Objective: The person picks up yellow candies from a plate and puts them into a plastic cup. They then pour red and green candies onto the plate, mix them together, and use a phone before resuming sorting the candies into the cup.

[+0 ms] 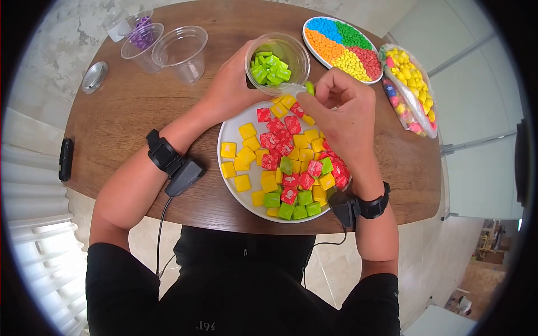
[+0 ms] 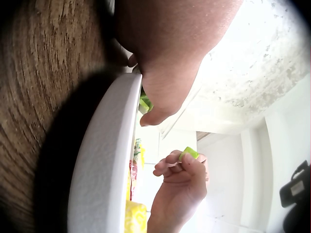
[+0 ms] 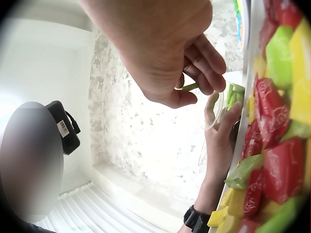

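Note:
My left hand grips a clear plastic cup by its side, tilted at the far edge of a white plate. Inside the cup lies a pile of green wrapped candies. Between thumb and fingers my right hand pinches one green candy, just right of the cup's rim. Red candies, yellow candies and more green candies are spread over the plate below both hands.
At the back left stand an unfilled clear cup and a cup with purple pieces, near a round lid. A sectioned plate of coloured pellets sits back right, beside a bag of yellow and pink pieces.

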`<action>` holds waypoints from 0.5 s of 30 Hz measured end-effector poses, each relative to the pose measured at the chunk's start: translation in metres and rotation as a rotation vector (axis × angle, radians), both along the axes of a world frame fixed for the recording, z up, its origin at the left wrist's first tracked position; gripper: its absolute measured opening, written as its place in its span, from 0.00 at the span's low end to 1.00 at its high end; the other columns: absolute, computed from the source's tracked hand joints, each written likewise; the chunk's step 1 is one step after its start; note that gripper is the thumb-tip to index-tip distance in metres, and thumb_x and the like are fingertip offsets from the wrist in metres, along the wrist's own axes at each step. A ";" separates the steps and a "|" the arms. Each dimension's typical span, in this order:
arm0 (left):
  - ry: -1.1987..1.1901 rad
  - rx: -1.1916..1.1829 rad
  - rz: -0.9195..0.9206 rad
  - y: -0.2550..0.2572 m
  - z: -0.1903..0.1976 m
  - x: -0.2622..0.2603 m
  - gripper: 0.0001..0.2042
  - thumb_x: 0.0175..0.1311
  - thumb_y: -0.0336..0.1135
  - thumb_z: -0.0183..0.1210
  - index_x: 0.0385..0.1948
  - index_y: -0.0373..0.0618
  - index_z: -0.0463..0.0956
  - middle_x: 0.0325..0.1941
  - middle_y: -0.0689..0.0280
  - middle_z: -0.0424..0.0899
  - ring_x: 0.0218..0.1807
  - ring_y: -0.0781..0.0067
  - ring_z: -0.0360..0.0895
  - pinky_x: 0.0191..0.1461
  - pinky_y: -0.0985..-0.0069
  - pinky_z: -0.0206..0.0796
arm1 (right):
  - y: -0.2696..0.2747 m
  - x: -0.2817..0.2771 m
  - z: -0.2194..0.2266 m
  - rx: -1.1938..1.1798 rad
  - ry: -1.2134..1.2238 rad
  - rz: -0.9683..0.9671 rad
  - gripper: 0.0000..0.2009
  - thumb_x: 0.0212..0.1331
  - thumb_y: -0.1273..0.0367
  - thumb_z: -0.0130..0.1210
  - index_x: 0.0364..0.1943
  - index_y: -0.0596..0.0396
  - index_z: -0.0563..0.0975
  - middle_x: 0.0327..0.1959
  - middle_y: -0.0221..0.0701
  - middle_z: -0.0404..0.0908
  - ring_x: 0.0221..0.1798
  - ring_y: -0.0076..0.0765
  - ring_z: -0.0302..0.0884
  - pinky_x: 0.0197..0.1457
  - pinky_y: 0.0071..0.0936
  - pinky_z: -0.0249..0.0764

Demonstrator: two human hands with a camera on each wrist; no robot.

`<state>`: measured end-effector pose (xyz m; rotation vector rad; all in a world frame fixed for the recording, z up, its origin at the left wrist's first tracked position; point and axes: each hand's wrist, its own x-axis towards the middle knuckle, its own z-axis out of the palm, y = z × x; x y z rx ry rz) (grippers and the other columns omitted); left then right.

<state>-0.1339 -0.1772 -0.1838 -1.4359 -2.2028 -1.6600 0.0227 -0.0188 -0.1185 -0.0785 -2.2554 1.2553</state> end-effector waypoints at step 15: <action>0.005 0.004 -0.006 0.001 0.000 -0.001 0.42 0.47 0.30 0.78 0.69 0.44 0.68 0.64 0.56 0.81 0.67 0.57 0.79 0.70 0.63 0.70 | -0.007 -0.006 -0.005 -0.006 0.084 0.072 0.10 0.57 0.72 0.71 0.26 0.63 0.82 0.16 0.29 0.75 0.20 0.22 0.69 0.25 0.24 0.65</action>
